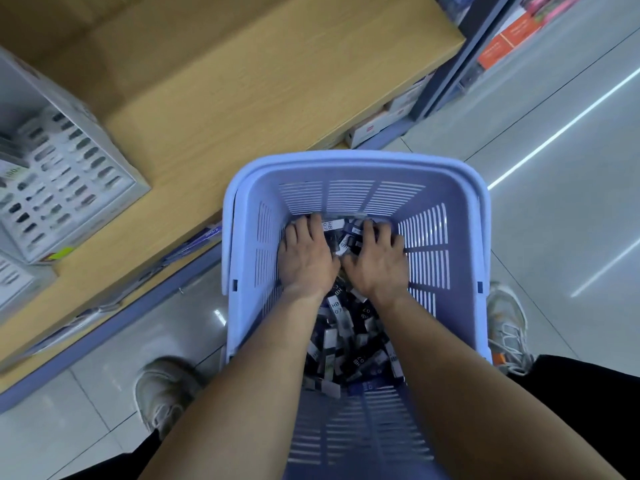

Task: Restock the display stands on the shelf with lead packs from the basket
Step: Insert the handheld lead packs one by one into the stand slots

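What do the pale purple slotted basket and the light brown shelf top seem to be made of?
Pale purple slotted basket: moulded plastic, matte, judging by uniform colour and slots. Light brown shelf top: probably wood-grain laminate; fine streaks, smooth surface.

**Fig. 1.** The left hand (pixel 306 259) and right hand (pixel 377 263) cover some of the lead packs (pixel 341 323) at the picture's centre. Their fingertips sink among the packs, so a grip cannot be told. The display stand (pixel 65 174) at 9 o'clock is cut by the left edge, its contents blurred. The shoe (pixel 162 393) at 7 o'clock is blurred. The basket (pixel 346 161) has its near wall, at 6 o'clock, cut by the bottom edge.
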